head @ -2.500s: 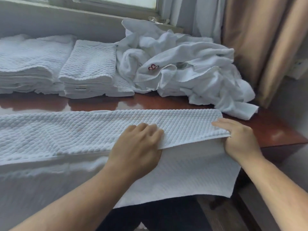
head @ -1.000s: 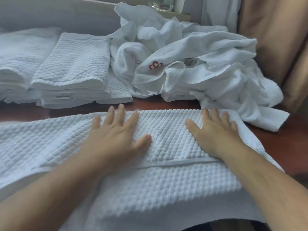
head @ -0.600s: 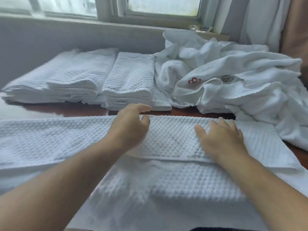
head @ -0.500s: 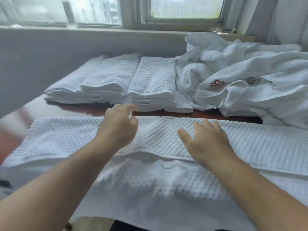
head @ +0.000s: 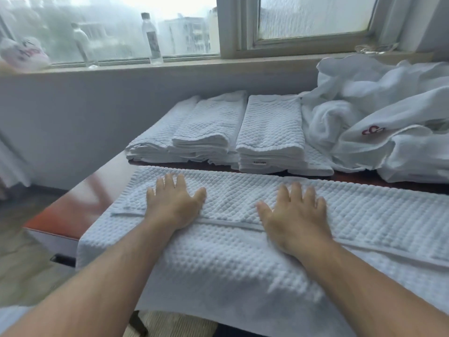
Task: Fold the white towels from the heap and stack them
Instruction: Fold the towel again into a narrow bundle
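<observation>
**A:** How much room can be seen around the towel (head: 243, 263)?

**B:** Bare red-brown table (head: 77, 207) is seen only at the left. The near edge is overhung by the towel. Just a thin strip is seen before the folded stacks (head: 269, 132), and the heap (head: 388, 113) is piled far right.

**A:** And the towel?

**B:** White, waffle-textured, one long edge folded over. It's pressed flat by the left hand (head: 173, 206) and right hand (head: 295, 220), fingers straight, nothing gripped.

**A:** Writing?

**B:** A small tag (head: 259, 162), unreadable; a red emblem (head: 373, 130) on the heap.
</observation>
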`<state>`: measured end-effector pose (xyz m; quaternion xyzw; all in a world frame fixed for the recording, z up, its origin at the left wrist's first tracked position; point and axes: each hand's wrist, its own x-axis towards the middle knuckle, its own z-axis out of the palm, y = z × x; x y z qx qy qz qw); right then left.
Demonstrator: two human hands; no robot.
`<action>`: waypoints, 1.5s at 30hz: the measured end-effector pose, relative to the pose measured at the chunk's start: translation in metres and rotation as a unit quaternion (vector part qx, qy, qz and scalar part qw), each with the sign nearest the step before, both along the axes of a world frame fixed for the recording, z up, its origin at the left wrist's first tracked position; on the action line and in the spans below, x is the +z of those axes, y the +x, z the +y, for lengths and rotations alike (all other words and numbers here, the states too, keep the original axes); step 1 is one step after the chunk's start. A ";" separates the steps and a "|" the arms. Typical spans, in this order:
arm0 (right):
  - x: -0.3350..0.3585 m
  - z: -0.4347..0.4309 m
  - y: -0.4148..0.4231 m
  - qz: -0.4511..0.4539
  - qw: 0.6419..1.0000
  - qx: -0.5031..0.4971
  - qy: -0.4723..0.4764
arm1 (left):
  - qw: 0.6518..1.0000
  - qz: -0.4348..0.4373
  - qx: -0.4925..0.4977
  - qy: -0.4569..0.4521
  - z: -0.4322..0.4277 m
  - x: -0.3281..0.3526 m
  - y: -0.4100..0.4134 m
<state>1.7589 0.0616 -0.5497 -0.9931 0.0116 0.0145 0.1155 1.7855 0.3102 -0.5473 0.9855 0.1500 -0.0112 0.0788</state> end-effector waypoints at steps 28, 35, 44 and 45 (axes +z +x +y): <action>0.015 -0.326 -0.123 -0.132 0.971 -0.091 0.179 | 0.883 -0.248 -0.371 -0.144 -0.257 -0.002 -0.065; 0.027 -0.325 -0.108 -0.154 0.907 -0.349 0.177 | 0.890 -0.235 -0.372 -0.119 -0.262 0.006 -0.069; 0.009 -0.302 -0.099 -0.166 0.908 -0.382 0.042 | 0.883 -0.229 -0.407 -0.045 -0.264 0.012 -0.072; 0.008 -0.302 -0.100 -0.193 0.906 -0.374 0.045 | 0.886 -0.229 -0.402 -0.036 -0.266 0.012 -0.071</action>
